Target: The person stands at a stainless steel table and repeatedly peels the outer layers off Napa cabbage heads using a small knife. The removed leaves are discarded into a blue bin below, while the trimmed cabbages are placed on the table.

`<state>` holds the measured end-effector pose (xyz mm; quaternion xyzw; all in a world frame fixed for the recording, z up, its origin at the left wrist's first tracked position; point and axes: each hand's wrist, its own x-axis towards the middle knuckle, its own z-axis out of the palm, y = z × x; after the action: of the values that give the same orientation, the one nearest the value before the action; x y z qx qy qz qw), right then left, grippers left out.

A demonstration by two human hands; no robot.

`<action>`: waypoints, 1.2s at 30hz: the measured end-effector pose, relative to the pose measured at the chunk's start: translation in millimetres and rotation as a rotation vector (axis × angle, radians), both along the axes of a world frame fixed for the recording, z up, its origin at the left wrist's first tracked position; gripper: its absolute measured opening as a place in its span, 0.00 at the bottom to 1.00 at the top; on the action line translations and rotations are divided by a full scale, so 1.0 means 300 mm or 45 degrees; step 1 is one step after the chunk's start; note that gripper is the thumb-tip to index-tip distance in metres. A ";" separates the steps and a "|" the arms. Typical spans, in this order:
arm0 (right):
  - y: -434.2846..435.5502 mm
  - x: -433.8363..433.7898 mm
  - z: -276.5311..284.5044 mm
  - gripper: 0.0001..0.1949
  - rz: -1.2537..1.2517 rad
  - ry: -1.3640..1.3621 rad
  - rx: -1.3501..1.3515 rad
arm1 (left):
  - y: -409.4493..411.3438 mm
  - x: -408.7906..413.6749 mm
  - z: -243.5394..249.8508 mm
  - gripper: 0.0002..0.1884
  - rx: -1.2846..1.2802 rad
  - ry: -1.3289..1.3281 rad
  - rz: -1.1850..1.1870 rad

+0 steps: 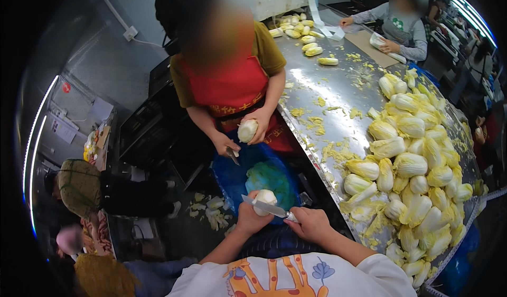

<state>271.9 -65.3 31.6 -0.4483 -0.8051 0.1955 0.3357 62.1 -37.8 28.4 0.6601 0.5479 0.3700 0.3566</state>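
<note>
My left hand grips a napa cabbage, its pale root end turned up. In my right hand is a kitchen knife with a light handle; the blade lies across the cabbage and its tip reaches past the left side. Whether the edge has entered the cabbage I cannot tell. Below and beyond my hands, a blue plastic bag hangs open with pale leaf scraps inside. Most of the cabbage's leafy end is hidden by my left hand.
To my right, a metal table bears a large heap of napa cabbages and loose leaf scraps. Opposite me, a person in a red apron holds a cabbage and a knife. Trimmed leaves litter the floor at left. Another person sits beyond the table.
</note>
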 end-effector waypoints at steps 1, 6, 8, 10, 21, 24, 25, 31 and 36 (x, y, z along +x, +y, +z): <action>0.004 -0.010 0.000 0.14 0.017 -0.002 -0.016 | -0.008 -0.006 0.003 0.26 -0.008 0.002 0.029; 0.016 -0.062 -0.017 0.13 0.056 -0.054 -0.065 | -0.040 -0.042 -0.017 0.23 -0.027 -0.017 0.066; 0.019 -0.078 -0.036 0.13 0.047 -0.081 -0.061 | -0.054 -0.049 -0.022 0.22 -0.093 -0.102 0.074; 0.021 -0.085 -0.052 0.13 0.042 -0.099 -0.061 | -0.059 -0.056 -0.025 0.22 -0.114 -0.110 0.060; -0.042 0.124 -0.315 0.16 -0.324 -0.288 -0.572 | -0.055 -0.102 0.087 0.25 -0.159 -0.283 -0.178; -0.025 0.095 -0.183 0.15 -0.200 -0.071 -0.519 | -0.032 -0.112 0.067 0.23 -0.211 -0.325 -0.133; -0.018 0.074 -0.162 0.14 -0.155 0.011 -0.402 | -0.033 -0.108 0.060 0.23 -0.253 -0.363 -0.127; 0.016 -0.030 0.045 0.11 0.128 0.045 -0.051 | -0.003 -0.086 0.064 0.26 0.051 0.071 -0.163; 0.022 -0.020 0.082 0.11 0.152 -0.092 -0.048 | 0.000 -0.079 0.091 0.25 0.131 0.296 -0.141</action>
<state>265.8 -58.8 56.1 -0.4123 -0.8382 0.2139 0.2857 38.4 -37.7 55.7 0.7451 0.5285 0.2986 0.2763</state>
